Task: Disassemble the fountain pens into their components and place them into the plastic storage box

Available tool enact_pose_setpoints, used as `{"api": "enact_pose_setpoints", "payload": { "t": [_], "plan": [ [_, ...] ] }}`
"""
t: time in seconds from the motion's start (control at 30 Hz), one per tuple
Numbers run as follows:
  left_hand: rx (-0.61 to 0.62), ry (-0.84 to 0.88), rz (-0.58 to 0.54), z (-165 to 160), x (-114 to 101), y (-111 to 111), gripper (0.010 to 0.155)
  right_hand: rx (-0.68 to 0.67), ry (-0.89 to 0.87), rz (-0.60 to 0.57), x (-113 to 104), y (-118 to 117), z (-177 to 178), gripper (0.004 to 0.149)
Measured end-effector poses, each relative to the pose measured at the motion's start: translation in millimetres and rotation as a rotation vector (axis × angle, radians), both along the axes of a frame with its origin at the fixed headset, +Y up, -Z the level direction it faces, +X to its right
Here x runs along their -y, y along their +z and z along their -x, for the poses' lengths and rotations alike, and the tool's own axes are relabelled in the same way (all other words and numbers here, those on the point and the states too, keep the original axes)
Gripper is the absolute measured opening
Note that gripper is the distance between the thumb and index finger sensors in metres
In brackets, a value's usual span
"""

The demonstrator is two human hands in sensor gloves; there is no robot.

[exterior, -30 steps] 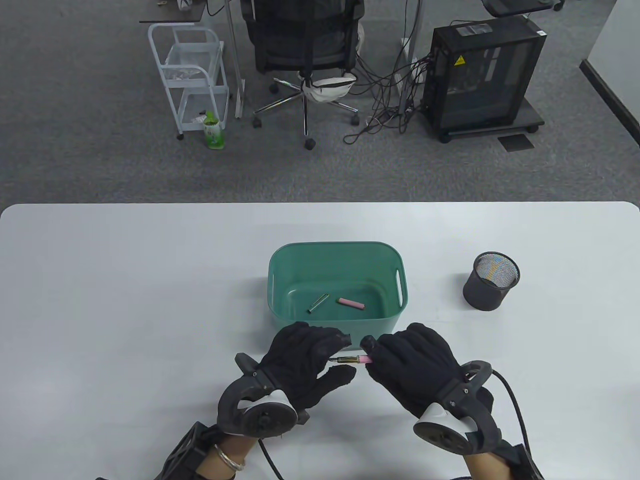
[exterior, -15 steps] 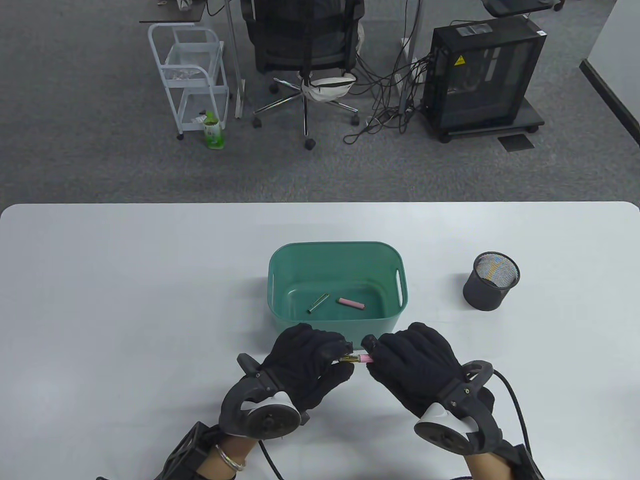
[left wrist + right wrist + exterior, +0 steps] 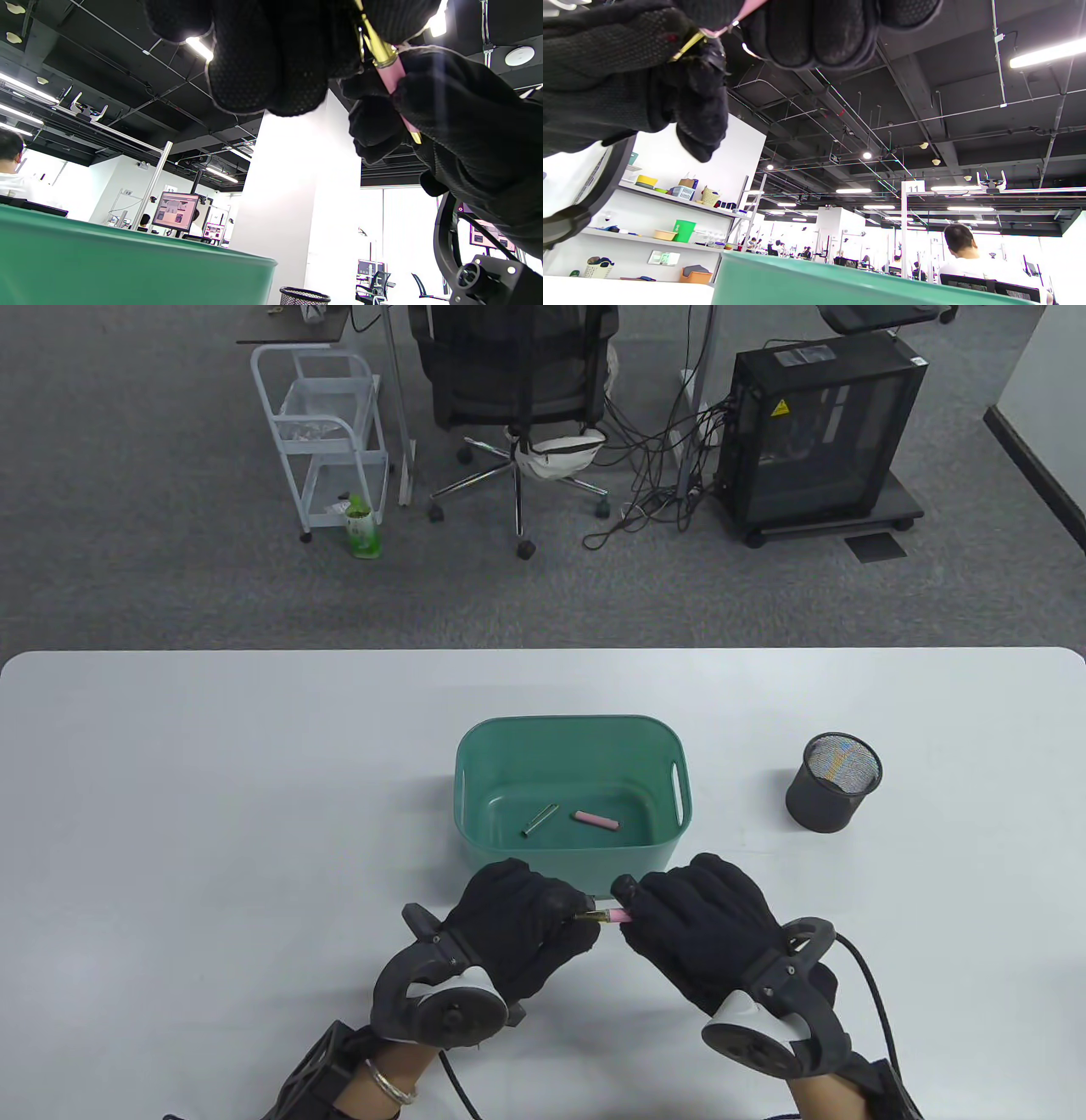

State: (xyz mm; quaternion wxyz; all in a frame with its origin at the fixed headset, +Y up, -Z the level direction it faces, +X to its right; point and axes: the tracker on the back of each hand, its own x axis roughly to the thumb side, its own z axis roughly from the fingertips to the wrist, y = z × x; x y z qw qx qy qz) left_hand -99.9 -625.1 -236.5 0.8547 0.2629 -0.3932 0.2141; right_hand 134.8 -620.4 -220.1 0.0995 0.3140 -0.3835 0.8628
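Seen from above the white table (image 3: 212, 814), my left hand (image 3: 517, 925) and right hand (image 3: 696, 929) meet just in front of the green plastic storage box (image 3: 475, 746), a pink fountain pen (image 3: 604, 914) bridging the gap between them. My left fingers are curled round its gold end; my right fingers and thumb are closed on the pink barrel. The pen lies roughly level, off the tabletop, close to the box's near wall. Inside the box rest two parts, apart from each other: a slim metal tube (image 3: 540, 819) and a pink pen piece (image 3: 594, 819). A black mesh pen cup (image 3: 831, 793) stands well to the right of the box. Beyond the table are an office chair (image 3: 517, 373), a white trolley (image 3: 318, 432) and a black computer tower (image 3: 819, 432).

From my left wrist, my left-hand fingers (image 3: 271, 55) fill the top of the frame, pinched over the pen's gold collar (image 3: 379, 44); the pink barrel (image 3: 396, 84) runs down into my right hand's grip. The box's green wall (image 3: 127, 271) crosses the bottom, the mesh cup's rim (image 3: 304, 294) beside it.

From my right wrist, my right-hand fingers (image 3: 818, 29) are wrapped at the top edge, a sliver of pink showing, while the gold end (image 3: 687, 45) disappears into my left glove. The box's rim (image 3: 840, 279) lies below.
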Motion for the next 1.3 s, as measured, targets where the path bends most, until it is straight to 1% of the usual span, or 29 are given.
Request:
{"api": "enact_pose_setpoints", "payload": {
  "t": [0.63, 0.9, 1.13, 1.3],
  "plan": [
    [-0.002, 0.012, 0.006, 3.0, -0.4, -0.9, 0.06, 0.0, 0.002, -0.003, 0.1, 0.3, 0.4, 0.043],
    [-0.003, -0.008, -0.016, 0.6, -0.2, 1.5, 0.055, 0.008, 0.002, -0.006, -0.4, -0.4, -1.1, 0.043],
    [-0.007, -0.012, -0.021, -0.4, -0.2, 2.3, 0.044, 0.011, -0.002, -0.008, -0.8, -0.8, -2.4, 0.043],
    [-0.006, -0.012, -0.019, -0.6, 0.1, 2.3, 0.044, 0.01, 0.0, -0.009, -0.8, -0.7, -2.2, 0.043]
  ]
}}
